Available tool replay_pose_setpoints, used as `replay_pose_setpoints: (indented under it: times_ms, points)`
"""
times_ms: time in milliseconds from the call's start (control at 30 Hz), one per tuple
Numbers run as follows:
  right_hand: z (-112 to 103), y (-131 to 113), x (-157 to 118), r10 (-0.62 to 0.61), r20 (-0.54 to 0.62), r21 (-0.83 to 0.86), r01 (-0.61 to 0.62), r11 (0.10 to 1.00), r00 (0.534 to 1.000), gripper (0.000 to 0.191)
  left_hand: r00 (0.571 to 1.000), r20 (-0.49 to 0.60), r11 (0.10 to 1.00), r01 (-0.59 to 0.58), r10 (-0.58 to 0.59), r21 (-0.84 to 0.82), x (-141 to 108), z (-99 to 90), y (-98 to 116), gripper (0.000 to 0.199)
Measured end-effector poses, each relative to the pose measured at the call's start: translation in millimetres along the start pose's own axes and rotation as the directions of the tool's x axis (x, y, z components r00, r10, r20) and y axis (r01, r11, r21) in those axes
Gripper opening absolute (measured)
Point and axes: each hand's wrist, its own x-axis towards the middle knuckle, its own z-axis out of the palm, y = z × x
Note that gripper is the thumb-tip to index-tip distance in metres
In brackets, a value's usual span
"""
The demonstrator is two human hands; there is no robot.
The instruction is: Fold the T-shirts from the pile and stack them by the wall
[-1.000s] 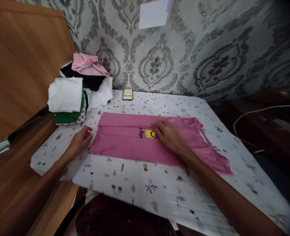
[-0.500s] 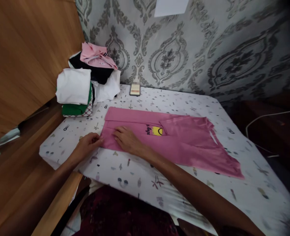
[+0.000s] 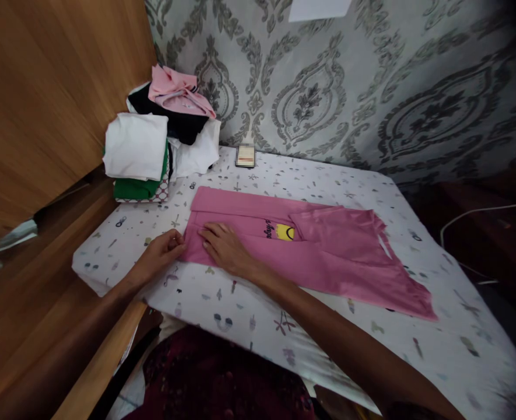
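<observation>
A pink T-shirt point(image 3: 258, 204) lies lengthwise on the patterned sheet, its sides folded inward over a yellow print with dark lettering. Its hem is at the left, and the sleeves and neck are toward the right. My left hand point(image 3: 164, 251) pinches the near corner of the hem between thumb and fingers. Flat on the cloth just right of that corner rests my right hand point(image 3: 225, 248), fingers stretched out and holding nothing. Some wrinkles show at the shirt's right end.
Folded clothes, with a white one point(image 3: 136, 146) on top, are stacked at the back left. Behind them is a looser pile with a pink garment point(image 3: 179, 93). A small framed card point(image 3: 245, 156) lies near the wall. Wooden furniture point(image 3: 56, 87) stands left; a white cable point(image 3: 468, 213) runs at right.
The view has shifted slightly. Both hands stay at the hem end of the shirt, and the shirt's folds look the same.
</observation>
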Motion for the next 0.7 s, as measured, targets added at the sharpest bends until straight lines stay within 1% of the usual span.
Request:
replay_pose_setpoints:
  times_ms: [133,200,267,300,367,400,467,567,633,700]
  points:
    - [-6,-4,9,0.04,-0.006,0.037,-0.04,0.999,0.999,0.032,1.0,0.004,0.996,-0.015,0.015,0.093,-1,2.5,0,0.024]
    - [-9,-7,20,0.081,-0.02,0.087,-0.079,0.993,0.997,0.025,0.999,-0.011,0.98,-0.03,0.033,0.199,-5,5.4,5,0.022]
    - [-10,-7,33,0.147,-0.001,0.163,-0.145,0.976,0.989,0.015,0.996,-0.028,0.93,-0.069,0.085,0.36,-11,7.7,10,0.018]
    - [-9,-6,39,0.185,0.019,0.211,-0.184,0.96,0.983,0.013,0.993,-0.028,0.894,-0.091,0.115,0.438,-15,8.1,13,0.017]
    - [-8,-4,48,0.245,0.051,0.329,-0.248,0.911,0.968,0.016,0.988,-0.026,0.836,-0.115,0.153,0.537,-20,6.8,15,0.017]
    - [-7,-2,50,0.257,0.05,0.402,-0.255,0.88,0.965,0.017,0.988,-0.034,0.827,-0.107,0.15,0.553,-22,5.0,14,0.017]
    - [-8,0,48,0.243,0.025,0.561,-0.215,0.799,0.97,0.015,0.992,-0.07,0.845,-0.054,0.108,0.531,-23,-0.5,11,0.025]
    - [-15,-2,37,0.197,0.02,0.737,-0.147,0.659,0.98,0.008,0.995,-0.097,0.9,0.009,0.037,0.436,-18,-9.1,3,0.05]
    - [-21,-6,30,0.177,0.044,0.789,-0.143,0.598,0.983,0.009,0.998,-0.064,0.932,-0.003,0.028,0.361,-11,-11.9,0,0.062]
    - [-24,-9,27,0.173,0.043,0.808,-0.136,0.573,0.984,0.012,1.0,0.008,0.967,-0.027,0.025,0.254,-5,-11.4,0,0.066]
